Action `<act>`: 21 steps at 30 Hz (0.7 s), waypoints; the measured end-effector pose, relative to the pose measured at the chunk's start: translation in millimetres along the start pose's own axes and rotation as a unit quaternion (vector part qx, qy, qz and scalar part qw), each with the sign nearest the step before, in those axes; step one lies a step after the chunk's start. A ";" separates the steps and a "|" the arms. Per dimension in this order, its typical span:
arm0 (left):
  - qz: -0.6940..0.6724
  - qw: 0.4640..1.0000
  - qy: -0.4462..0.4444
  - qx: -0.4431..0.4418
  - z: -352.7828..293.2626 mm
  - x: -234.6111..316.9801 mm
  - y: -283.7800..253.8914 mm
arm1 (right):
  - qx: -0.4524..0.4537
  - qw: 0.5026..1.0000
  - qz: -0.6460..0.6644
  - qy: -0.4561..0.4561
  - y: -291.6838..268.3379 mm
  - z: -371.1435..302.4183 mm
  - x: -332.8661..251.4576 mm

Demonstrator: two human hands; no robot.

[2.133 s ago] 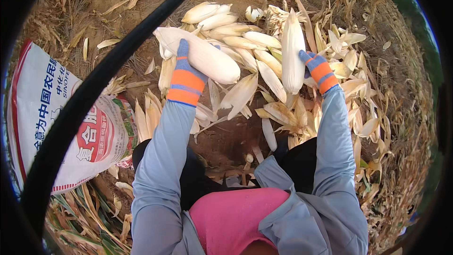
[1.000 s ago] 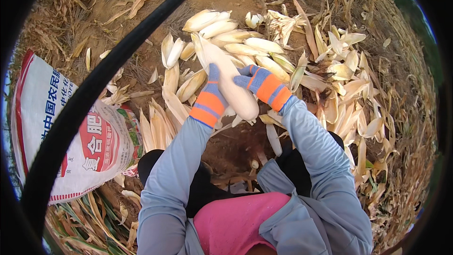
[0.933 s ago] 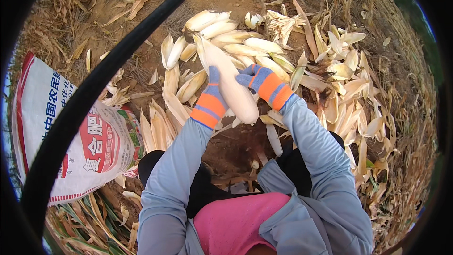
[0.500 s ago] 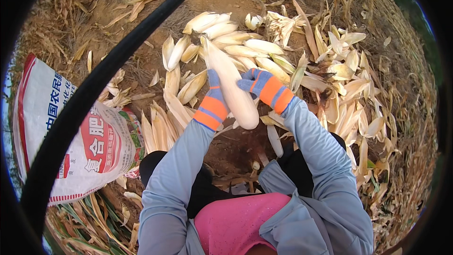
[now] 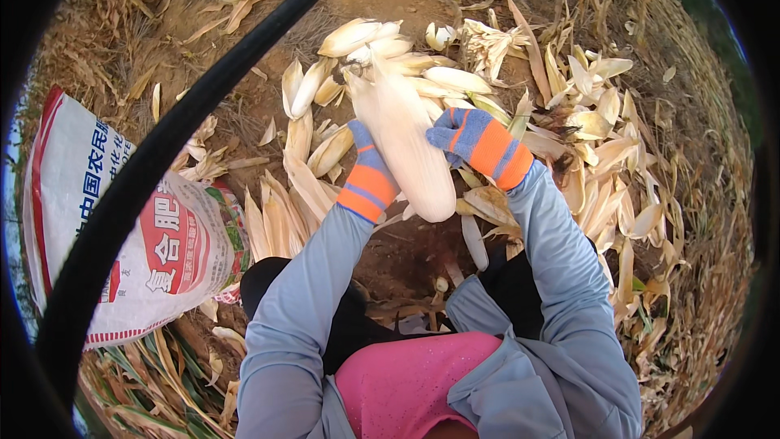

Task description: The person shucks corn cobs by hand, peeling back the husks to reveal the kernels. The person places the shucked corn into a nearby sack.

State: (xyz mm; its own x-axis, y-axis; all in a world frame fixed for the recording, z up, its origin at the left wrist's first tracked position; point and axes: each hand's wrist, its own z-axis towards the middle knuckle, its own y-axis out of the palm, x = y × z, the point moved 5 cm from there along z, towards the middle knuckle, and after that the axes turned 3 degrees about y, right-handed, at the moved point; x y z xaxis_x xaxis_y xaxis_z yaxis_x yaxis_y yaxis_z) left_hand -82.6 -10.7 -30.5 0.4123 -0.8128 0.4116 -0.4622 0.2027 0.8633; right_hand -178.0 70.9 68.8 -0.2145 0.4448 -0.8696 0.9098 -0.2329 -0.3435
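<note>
A large ear of corn in pale husk [image 5: 406,146] lies slantwise between my hands, its rounded end toward me. My left hand [image 5: 370,177], in a blue and orange knit glove, is closed around its left side, with the fingers hidden beneath. At the right edge of the ear, my gloved right hand [image 5: 481,146] has its fingers pinched on the husk, which spreads wide there. Just beyond the ear lies a pile of unpeeled corn ears [image 5: 455,80] on the soil.
Leaning on the left is a white and red woven sack [image 5: 122,276], crossed by a black strap [image 5: 175,126]. Loose dry husks [image 5: 605,171] are heaped on the right. A pale husk piece [image 5: 474,242] lies by my right knee. Dry stalks cover the ground around.
My right hand has moved right, away from my left hand, drawing the husk outward. The husk looks wider now. My left hand stays nearly in place.
</note>
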 end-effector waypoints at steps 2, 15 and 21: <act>-0.039 0.999 -0.010 -0.019 -6.1 3.9 7.4 | 0.006 1.000 0.010 -0.024 -7.6 -1.1 -3.2; -0.103 0.959 0.170 0.200 -4.9 56.9 -32.1 | 0.211 0.932 0.270 -0.116 -82.1 14.8 28.1; -0.104 0.956 0.210 0.180 -13.2 69.1 -26.8 | 0.233 0.910 0.307 -0.155 -73.2 15.7 28.9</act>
State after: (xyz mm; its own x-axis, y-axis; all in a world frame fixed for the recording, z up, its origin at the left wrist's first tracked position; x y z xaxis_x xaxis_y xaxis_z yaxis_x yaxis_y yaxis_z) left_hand -31.4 -65.1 -21.3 0.7679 -0.5097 0.3881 -0.5447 -0.2008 0.8142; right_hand -256.4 87.2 63.2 0.1271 -0.1411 -0.9818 0.6579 -0.7287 0.1899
